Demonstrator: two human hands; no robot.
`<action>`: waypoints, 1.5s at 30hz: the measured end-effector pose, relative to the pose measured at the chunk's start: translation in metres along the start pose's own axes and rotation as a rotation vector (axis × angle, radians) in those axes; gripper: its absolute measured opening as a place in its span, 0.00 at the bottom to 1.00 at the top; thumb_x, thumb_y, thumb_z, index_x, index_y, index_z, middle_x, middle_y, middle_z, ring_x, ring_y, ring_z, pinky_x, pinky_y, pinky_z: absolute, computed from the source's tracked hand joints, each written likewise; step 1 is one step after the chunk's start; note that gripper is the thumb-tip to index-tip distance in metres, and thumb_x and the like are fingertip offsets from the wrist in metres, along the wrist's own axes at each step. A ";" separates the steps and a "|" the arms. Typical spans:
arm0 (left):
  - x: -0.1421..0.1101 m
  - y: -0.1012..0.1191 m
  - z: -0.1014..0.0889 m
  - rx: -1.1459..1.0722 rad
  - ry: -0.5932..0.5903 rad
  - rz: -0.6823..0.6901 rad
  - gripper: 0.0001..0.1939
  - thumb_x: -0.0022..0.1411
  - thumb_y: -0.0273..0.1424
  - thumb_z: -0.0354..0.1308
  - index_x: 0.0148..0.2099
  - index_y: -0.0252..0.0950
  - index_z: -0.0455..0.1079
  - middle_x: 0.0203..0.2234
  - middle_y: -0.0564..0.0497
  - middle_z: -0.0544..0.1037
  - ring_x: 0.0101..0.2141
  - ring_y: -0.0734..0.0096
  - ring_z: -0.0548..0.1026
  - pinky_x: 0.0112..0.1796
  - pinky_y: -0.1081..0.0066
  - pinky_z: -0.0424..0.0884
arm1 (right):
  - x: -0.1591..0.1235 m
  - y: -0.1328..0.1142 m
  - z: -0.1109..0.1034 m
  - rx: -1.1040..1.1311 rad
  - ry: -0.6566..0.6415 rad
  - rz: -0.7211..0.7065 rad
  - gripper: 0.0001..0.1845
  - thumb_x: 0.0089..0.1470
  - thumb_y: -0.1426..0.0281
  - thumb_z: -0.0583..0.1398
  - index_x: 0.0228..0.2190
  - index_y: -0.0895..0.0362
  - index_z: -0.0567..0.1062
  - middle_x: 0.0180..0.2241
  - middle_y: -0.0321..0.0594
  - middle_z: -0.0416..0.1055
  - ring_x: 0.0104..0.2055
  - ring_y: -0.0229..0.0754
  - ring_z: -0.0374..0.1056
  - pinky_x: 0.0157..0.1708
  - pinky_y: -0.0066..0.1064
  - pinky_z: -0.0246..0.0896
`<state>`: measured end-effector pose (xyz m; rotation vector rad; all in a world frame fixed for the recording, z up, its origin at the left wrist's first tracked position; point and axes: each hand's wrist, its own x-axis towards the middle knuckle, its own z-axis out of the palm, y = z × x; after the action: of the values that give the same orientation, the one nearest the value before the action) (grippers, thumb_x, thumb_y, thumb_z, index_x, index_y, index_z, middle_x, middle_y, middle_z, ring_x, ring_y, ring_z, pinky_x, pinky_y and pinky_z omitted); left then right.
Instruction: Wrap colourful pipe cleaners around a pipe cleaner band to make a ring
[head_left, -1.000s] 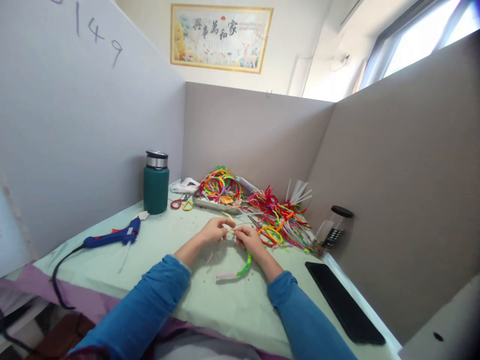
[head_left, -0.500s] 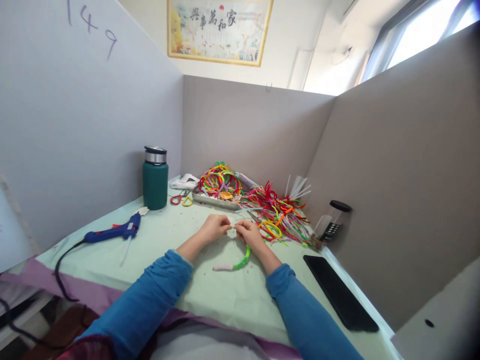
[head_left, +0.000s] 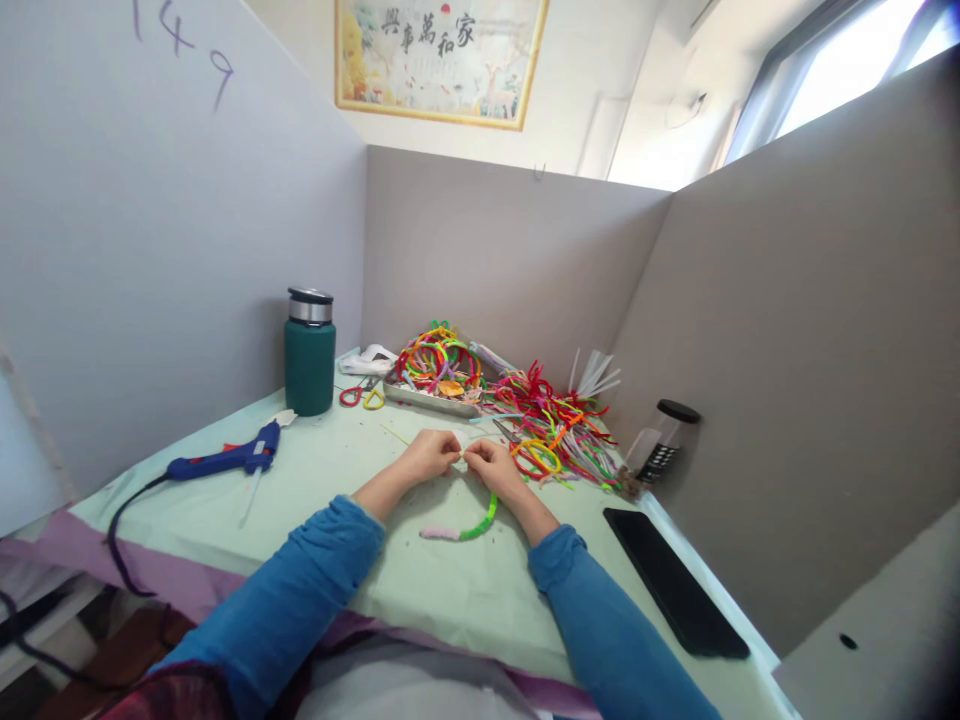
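A curved band wrapped in fuzzy pipe cleaner (head_left: 477, 529), green with a pale pink end, hangs below my right hand (head_left: 492, 470) and arcs to the left over the table. My right hand is closed in a pinch at its upper end, which the fingers hide. Close beside it, my left hand (head_left: 429, 456) is pinched too, fingertips almost touching the right ones. A thin yellow-green pipe cleaner (head_left: 394, 434) sticks out behind the left hand, seemingly running into its fingers. What lies between the fingertips is tiny and pale.
A blue glue gun (head_left: 225, 461) lies at left, near a green bottle (head_left: 309, 355). Behind the hands are a metal tray (head_left: 431, 401) of colourful hoops, red-and-yellow-handled scissors (head_left: 360, 397) and a heap of pipe cleaners (head_left: 551, 410). A black phone-like slab (head_left: 675, 585) and a clear jar (head_left: 671, 440) are at right.
My fingertips have stayed together with only a small shift. A thin yellow-green strand now shows behind my left hand. The curved band hangs almost as before.
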<state>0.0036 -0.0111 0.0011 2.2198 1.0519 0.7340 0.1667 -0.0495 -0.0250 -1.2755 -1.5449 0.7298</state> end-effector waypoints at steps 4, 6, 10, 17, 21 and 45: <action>-0.001 0.001 0.000 0.034 0.009 0.001 0.08 0.54 0.28 0.54 0.33 0.33 0.74 0.16 0.53 0.74 0.21 0.72 0.73 0.27 0.76 0.63 | 0.001 0.001 0.001 -0.056 -0.003 -0.021 0.06 0.47 0.67 0.57 0.25 0.57 0.70 0.17 0.31 0.66 0.19 0.34 0.58 0.22 0.25 0.52; -0.002 0.001 0.000 0.049 0.006 -0.002 0.08 0.54 0.29 0.54 0.33 0.34 0.74 0.15 0.53 0.73 0.20 0.72 0.72 0.27 0.75 0.63 | 0.001 0.002 0.002 -0.079 0.002 -0.036 0.06 0.46 0.67 0.57 0.24 0.57 0.70 0.17 0.31 0.66 0.20 0.34 0.59 0.23 0.25 0.53; -0.002 0.001 -0.001 0.070 0.042 -0.001 0.09 0.55 0.31 0.55 0.33 0.35 0.76 0.13 0.54 0.71 0.19 0.72 0.70 0.28 0.75 0.62 | 0.002 0.004 0.002 -0.096 0.027 -0.052 0.07 0.47 0.67 0.57 0.24 0.58 0.71 0.18 0.32 0.66 0.21 0.35 0.60 0.24 0.26 0.54; -0.001 0.003 -0.002 0.108 0.078 0.060 0.09 0.53 0.30 0.56 0.31 0.35 0.78 0.16 0.52 0.73 0.23 0.71 0.70 0.27 0.75 0.60 | 0.003 0.007 0.003 -0.092 0.035 -0.041 0.06 0.46 0.68 0.57 0.24 0.58 0.70 0.18 0.32 0.66 0.21 0.35 0.60 0.24 0.26 0.54; -0.002 0.004 -0.001 0.089 0.079 0.036 0.09 0.53 0.30 0.56 0.31 0.35 0.78 0.15 0.53 0.72 0.24 0.70 0.70 0.26 0.76 0.60 | 0.004 0.007 0.002 -0.094 0.032 -0.052 0.07 0.47 0.67 0.57 0.24 0.58 0.71 0.18 0.32 0.66 0.21 0.35 0.60 0.25 0.26 0.55; 0.001 -0.002 0.004 0.176 0.124 0.116 0.08 0.54 0.28 0.55 0.35 0.35 0.75 0.28 0.50 0.79 0.29 0.71 0.72 0.31 0.75 0.61 | 0.004 0.007 0.000 -0.004 0.001 -0.033 0.08 0.48 0.66 0.56 0.24 0.57 0.70 0.18 0.32 0.67 0.19 0.34 0.57 0.20 0.25 0.52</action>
<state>0.0062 -0.0103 -0.0025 2.4279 1.0919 0.8689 0.1695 -0.0442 -0.0299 -1.2508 -1.5638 0.7050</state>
